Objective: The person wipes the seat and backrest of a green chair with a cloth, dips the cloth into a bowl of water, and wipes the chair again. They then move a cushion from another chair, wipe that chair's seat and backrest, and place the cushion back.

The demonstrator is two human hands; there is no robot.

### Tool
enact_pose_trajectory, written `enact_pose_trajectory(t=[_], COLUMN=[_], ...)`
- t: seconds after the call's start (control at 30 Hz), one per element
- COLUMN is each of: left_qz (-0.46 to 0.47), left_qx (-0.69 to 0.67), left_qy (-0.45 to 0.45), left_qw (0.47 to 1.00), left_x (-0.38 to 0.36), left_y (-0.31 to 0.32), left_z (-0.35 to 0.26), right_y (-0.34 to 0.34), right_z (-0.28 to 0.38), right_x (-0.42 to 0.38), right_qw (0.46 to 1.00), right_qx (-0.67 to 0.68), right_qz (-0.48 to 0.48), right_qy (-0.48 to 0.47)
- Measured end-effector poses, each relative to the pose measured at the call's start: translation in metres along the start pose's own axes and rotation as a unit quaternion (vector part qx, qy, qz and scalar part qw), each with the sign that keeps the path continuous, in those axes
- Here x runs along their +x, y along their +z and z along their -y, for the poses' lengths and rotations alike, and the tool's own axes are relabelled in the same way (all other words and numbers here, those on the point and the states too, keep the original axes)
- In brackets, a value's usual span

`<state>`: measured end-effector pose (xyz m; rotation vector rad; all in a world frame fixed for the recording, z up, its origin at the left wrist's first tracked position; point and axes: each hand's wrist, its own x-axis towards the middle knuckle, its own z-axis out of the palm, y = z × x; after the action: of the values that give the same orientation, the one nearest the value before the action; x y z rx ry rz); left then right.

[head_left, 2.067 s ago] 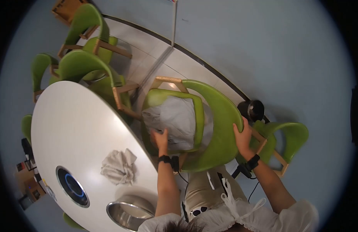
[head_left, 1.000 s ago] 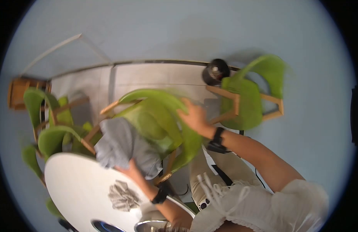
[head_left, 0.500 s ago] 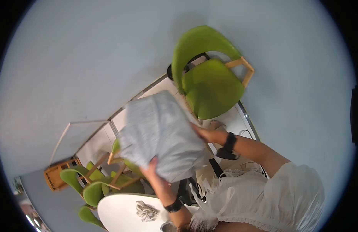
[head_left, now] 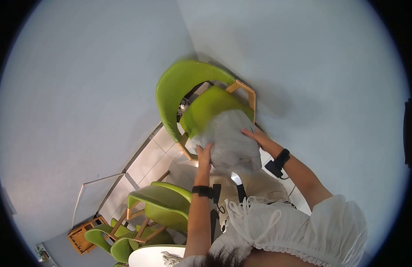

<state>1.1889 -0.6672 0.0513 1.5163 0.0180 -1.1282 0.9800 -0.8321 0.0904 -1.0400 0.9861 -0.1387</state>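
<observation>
A grey, wrinkled cloth bundle (head_left: 232,140) is held between my two hands over the front of the green chair's seat (head_left: 210,107). My left hand (head_left: 205,155) presses on its left side with the thumb and fingers around the edge. My right hand (head_left: 258,137) grips the upper right side, fingers lying on the cloth. The underside of the bundle is hidden, so whether it rests on the seat cannot be told. Both wrists wear black bands with small black boxes.
More green chairs (head_left: 163,202) with wooden legs stand at the lower left, beside a white table (head_left: 148,257) with a crumpled pale cloth (head_left: 172,258). A wooden stand (head_left: 85,236) is farther back. Walls meet behind the near chair.
The bundle and both my hands have moved from beside the green chair to over its seat. The view has shifted, and the white table now sits lower in it.
</observation>
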Motion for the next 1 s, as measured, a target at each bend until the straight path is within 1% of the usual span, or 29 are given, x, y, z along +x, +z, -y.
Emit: enact_pose_trajectory(t=[0.03, 0.13, 0.2, 0.23, 0.3, 0.33, 0.4, 0.47, 0.5, 0.53, 0.57, 0.6, 0.63, 0.67, 0.7, 0.73, 0.8, 0.9, 0.97, 1.0], left_qz=[-0.007, -0.029, -0.046, -0.068, -0.111, -0.129, -0.163, -0.061, -0.006, 0.047, 0.033, 0.019, 0.006, -0.028, -0.064, -0.1, -0.177, -0.292, -0.356, -0.392], left_qx=[0.004, 0.005, -0.005, 0.06, 0.185, 0.243, 0.356, 0.316, 0.225, 0.131, 0.113, 0.093, 0.07, 0.067, 0.065, 0.061, 0.013, -0.043, -0.088, -0.066], left_qy=[0.02, 0.076, 0.098, 0.032, -0.109, -0.115, -0.133, -0.079, -0.086, -0.089, -0.131, -0.171, -0.21, -0.204, -0.2, -0.196, -0.169, -0.116, -0.077, -0.046], left_qw=[1.0, 0.997, 0.994, 0.995, 0.97, 0.955, 0.911, 0.944, 0.971, 0.986, 0.984, 0.981, 0.975, 0.976, 0.976, 0.974, 0.97, 0.948, 0.927, 0.917], left_x=[0.003, 0.016, 0.026, 0.028, 0.034, 0.051, 0.084, 0.064, 0.029, -0.008, -0.033, -0.056, -0.077, -0.094, -0.11, -0.124, -0.148, -0.186, -0.208, -0.212], left_y=[0.003, 0.012, 0.016, 0.015, 0.012, -0.011, -0.058, -0.093, -0.096, -0.097, -0.107, -0.12, -0.134, -0.149, -0.164, -0.176, -0.197, -0.215, -0.222, -0.226], left_z=[-0.011, -0.036, -0.039, -0.035, -0.028, 0.017, 0.108, 0.143, 0.127, 0.107, 0.104, 0.105, 0.111, 0.123, 0.139, 0.151, 0.164, 0.175, 0.17, 0.181], right_y=[-0.002, -0.007, -0.006, -0.004, -0.005, -0.008, -0.042, -0.044, -0.061, -0.084, -0.097, -0.106, -0.112, -0.125, -0.138, -0.096, -0.084, -0.077, -0.035, -0.007], right_z=[0.013, 0.059, 0.078, 0.075, 0.048, 0.033, -0.033, -0.045, -0.086, -0.131, -0.15, -0.163, -0.173, -0.188, -0.207, -0.15, -0.147, -0.182, -0.176, -0.173], right_x=[0.011, 0.044, 0.061, 0.061, 0.071, 0.082, 0.101, 0.065, 0.066, 0.068, 0.058, 0.046, 0.03, 0.024, 0.03, 0.011, 0.012, 0.068, 0.085, 0.096], right_qw=[0.999, 0.994, 0.992, 0.992, 0.969, 0.947, 0.908, 0.914, 0.902, 0.89, 0.873, 0.844, 0.831, 0.813, 0.775, 0.76, 0.733, 0.649, 0.721, 0.753], right_qx=[-0.024, -0.078, -0.096, -0.106, -0.222, -0.283, -0.386, -0.382, -0.411, -0.439, -0.483, -0.526, -0.542, -0.565, -0.598, -0.541, -0.577, -0.702, -0.638, -0.601], right_qz=[-0.012, -0.001, -0.012, -0.016, -0.105, -0.146, -0.164, -0.132, -0.122, -0.112, -0.068, -0.025, 0.003, 0.041, 0.11, 0.085, 0.111, 0.241, 0.251, 0.256], right_qy=[-0.037, -0.081, -0.075, -0.068, 0.005, 0.035, 0.013, -0.032, -0.043, -0.055, 0.025, 0.102, 0.121, 0.134, 0.173, 0.351, 0.343, 0.17, 0.105, 0.073])
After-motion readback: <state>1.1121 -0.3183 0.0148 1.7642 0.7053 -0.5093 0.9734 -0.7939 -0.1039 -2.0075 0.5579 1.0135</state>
